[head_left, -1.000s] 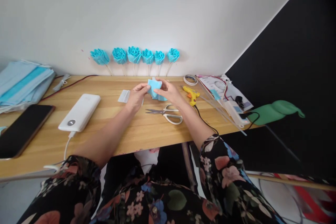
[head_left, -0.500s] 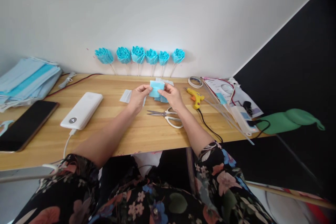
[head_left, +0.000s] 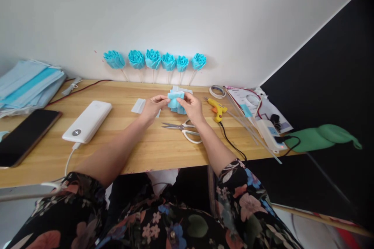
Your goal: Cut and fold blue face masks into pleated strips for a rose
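Note:
Between my two hands is a small light-blue fabric piece (head_left: 174,102), its upper edge folded over. My left hand (head_left: 152,109) pinches its left side, while my right hand (head_left: 191,107) grips the right side with thumb and fingers. Behind it lies a pile of cut blue and white pieces (head_left: 179,88), partly covered by my hands. A white piece (head_left: 138,106) rests on the table left of my left hand. Scissors with white handles (head_left: 187,131) lie partly spread below my hands, near my right forearm.
Several blue fabric roses on sticks (head_left: 153,60) lean against the wall. To the right are a yellow glue gun (head_left: 217,109), a tape roll (head_left: 217,91), clear sticks and a power strip (head_left: 270,134). A power bank (head_left: 87,121), phone (head_left: 29,136) and face masks (head_left: 29,83) lie left.
The blue piece lay flat between my fingers before; now its top edge is folded over and it looks shorter. Both hands stay nearly in place. The view has shifted slightly.

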### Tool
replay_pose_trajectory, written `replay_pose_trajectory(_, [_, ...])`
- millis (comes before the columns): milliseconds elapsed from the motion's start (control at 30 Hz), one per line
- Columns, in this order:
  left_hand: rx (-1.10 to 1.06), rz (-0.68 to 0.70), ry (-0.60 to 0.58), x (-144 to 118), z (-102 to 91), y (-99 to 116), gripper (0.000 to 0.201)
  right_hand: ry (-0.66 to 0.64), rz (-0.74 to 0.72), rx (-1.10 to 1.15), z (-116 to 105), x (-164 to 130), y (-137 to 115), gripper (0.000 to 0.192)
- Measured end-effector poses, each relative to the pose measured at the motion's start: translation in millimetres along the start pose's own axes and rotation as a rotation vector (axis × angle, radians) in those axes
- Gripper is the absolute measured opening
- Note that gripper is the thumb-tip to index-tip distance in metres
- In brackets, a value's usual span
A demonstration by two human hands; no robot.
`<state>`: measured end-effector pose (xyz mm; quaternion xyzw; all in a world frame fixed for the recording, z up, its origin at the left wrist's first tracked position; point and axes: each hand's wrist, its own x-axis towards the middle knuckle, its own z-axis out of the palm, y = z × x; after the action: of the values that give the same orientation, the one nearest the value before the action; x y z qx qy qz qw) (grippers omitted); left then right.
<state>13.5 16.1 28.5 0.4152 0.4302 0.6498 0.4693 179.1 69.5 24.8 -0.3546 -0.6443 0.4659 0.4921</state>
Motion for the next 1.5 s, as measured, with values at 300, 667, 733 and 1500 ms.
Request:
replay_pose_trajectory(300, [-0.12,-0.115,-0.108,-2.0,0.4,1.2,0.039,0.021,-0.087,-0.13,1.1,-2.5,-2.5,0.031])
replay_pose_trajectory(667, [-0.056,-0.037,-0.079,-2.3,1.3,-2.7,0.044,0.003,-0.092,-0.111,1.2,-1.4,1.6,0.029])
replay_pose_trajectory(733, [-0.053,-0.034,-0.07,-2.9,2.0,-1.5,0.044,0.008,-0.087,-0.11,0.7,-1.4,1.5,0.029])
replay_pose_trajectory(1500, [0.17,-0.027,0.012,-7.0,5.1,8.7,0.03,0.004,-0.01,0.034,-0.3,-0.1,2.3,0.039])
